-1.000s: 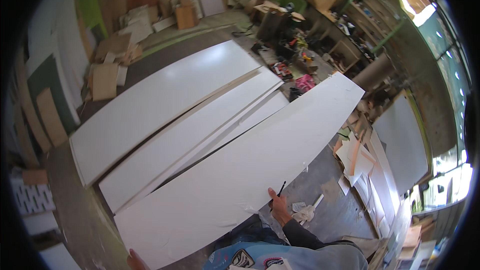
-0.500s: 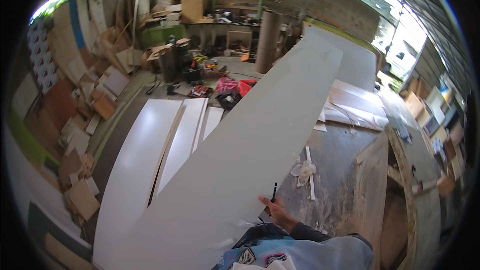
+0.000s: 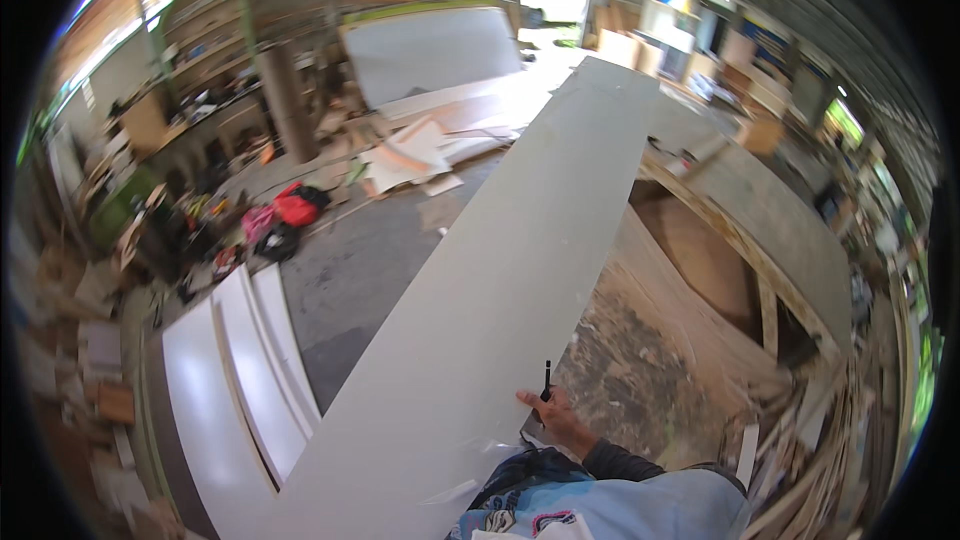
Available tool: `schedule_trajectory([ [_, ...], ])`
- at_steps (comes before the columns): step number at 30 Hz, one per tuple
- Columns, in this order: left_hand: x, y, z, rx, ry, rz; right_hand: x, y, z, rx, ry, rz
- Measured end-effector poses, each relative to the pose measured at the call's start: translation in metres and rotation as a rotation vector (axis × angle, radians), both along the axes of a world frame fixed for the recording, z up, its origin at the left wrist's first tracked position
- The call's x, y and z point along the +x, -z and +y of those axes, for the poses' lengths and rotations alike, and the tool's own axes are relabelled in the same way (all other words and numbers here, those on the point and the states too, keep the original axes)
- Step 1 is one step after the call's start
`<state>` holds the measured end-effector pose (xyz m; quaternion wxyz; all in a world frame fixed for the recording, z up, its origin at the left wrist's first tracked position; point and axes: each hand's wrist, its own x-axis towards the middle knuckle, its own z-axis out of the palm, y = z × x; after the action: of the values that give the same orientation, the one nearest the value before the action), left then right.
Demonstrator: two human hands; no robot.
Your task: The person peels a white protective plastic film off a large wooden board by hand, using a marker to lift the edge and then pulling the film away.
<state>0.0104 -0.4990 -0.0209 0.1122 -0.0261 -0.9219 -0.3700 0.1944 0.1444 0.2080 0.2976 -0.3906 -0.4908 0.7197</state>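
Note:
My right hand (image 3: 560,420) is closed on the right edge of a long white board (image 3: 490,260), its thumb lying over the top face. A slim black pen-like stick (image 3: 546,378) stands up from the same hand. The board slants from near my body to the far right, held above the floor. Torn clear film (image 3: 455,492) clings to its near end. My left hand is out of sight; the board may be covering it.
White panels (image 3: 205,380) lie on the floor at left. A wooden frame (image 3: 735,240) on a large sheet rests to the right, by a heap of wood strips (image 3: 800,470). Offcuts (image 3: 410,155), a red bag (image 3: 298,204) and a brown column (image 3: 285,100) stand farther back.
The view has swung to the right, and the board has turned with me toward the bright opening. My right hand keeps the same hold on its edge.

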Motion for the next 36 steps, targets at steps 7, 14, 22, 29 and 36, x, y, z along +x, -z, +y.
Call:
schedule_trajectory([
  [7, -0.081, -0.017, 0.184, 0.061, 0.475, 0.152, 0.128, 0.008, 0.036, -0.063, 0.266, -0.078],
  [14, -0.074, -0.007, 0.319, 0.152, 0.879, 0.325, 0.272, 0.013, 0.107, -0.134, 0.566, -0.044],
  [22, -0.051, -0.04, 0.466, 0.06, 1.108, 0.118, 0.406, 0.051, 0.195, -0.193, 0.889, 0.014],
  [29, -0.002, -0.068, 0.633, 0.019, 1.165, -0.064, 0.482, 0.1, 0.274, -0.151, 1.014, -0.032],
  [36, 0.094, -0.1, 0.814, 0.11, 0.967, -0.346, 0.574, 0.17, 0.4, -0.179, 1.267, 0.088],
])
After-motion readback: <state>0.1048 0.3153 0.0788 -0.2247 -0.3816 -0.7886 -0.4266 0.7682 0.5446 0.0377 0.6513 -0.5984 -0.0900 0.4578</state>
